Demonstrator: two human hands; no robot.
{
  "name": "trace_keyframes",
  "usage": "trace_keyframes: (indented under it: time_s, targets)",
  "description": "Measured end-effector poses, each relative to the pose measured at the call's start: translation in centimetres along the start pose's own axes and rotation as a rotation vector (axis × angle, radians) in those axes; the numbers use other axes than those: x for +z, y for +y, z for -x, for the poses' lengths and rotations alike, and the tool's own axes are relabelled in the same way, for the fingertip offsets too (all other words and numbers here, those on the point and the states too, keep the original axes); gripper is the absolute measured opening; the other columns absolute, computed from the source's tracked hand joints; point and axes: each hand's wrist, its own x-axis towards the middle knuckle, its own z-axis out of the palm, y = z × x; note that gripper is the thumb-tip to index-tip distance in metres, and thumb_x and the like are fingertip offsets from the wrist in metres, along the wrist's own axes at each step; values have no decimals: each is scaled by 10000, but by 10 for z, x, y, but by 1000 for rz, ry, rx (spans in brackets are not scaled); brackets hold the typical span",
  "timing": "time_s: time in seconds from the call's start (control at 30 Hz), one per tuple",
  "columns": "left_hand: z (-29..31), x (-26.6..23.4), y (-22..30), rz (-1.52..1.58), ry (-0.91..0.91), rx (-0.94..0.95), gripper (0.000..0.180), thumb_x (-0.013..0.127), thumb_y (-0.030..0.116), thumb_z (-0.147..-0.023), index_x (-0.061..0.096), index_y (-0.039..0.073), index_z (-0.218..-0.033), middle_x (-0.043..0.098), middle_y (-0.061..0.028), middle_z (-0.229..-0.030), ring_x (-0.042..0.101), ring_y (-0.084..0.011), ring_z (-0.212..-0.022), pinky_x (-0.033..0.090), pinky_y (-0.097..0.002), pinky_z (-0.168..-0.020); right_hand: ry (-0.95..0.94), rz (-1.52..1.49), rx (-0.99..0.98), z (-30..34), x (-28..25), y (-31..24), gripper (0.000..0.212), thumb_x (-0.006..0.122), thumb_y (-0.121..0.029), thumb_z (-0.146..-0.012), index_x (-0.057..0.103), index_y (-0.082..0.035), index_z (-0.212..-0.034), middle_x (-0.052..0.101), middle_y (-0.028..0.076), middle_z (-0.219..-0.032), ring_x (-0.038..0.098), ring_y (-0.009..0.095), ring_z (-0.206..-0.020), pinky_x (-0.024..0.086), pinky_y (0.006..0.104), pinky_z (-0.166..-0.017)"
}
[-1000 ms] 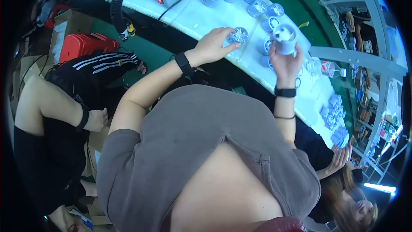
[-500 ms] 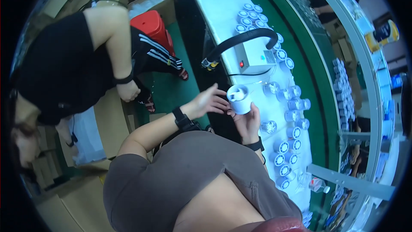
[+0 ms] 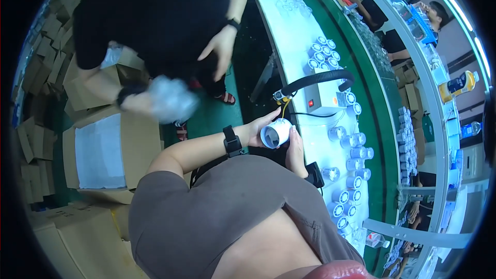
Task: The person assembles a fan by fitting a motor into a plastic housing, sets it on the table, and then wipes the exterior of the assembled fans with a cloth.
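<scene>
A white cylindrical cup is held between my hands over the edge of the workbench, its dark open end tilted toward the lower left. My left hand closes on its left side, with fingers reaching along the far side. From the right, my right hand grips it, fingers partly hidden. Just beyond the cup is the yellow-fitted end of a black flexible hose. The hose arches over a white box-shaped machine with a red switch.
On the white bench stand several white cylinders with slotted ends and clear cups. A green strip runs behind. At left, a co-worker in black holds a blurred clear plastic bundle above an open cardboard box.
The cup has tipped, its opening now toward the lower left, and sits nearer the hose end. My left hand has closed onto it. The co-worker has straightened and now holds the plastic bundle.
</scene>
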Motion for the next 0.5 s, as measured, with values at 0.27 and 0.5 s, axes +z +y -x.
trace_keyframes:
  time_s: [0.27, 0.5]
  targets:
    - [30, -30, 7, 194, 253, 76, 369, 416, 437, -836, 525, 107, -962, 587, -66, -864, 587, -204, -737, 498, -306, -591, 21, 173, -220, -30, 28, 30, 318, 376, -235, -884, 508, 25, -1009, 552, 75, -886, 508, 118, -806, 397, 231, -722]
    - [54, -28, -6, -93, 380, 49, 401, 339, 452, -859, 491, 106, -994, 580, -57, -784, 587, -164, -670, 479, -249, -519, -117, -49, 130, -26, 43, 39, 279, 392, -199, -869, 521, 23, -978, 555, 75, -881, 519, 122, -824, 406, 231, -739]
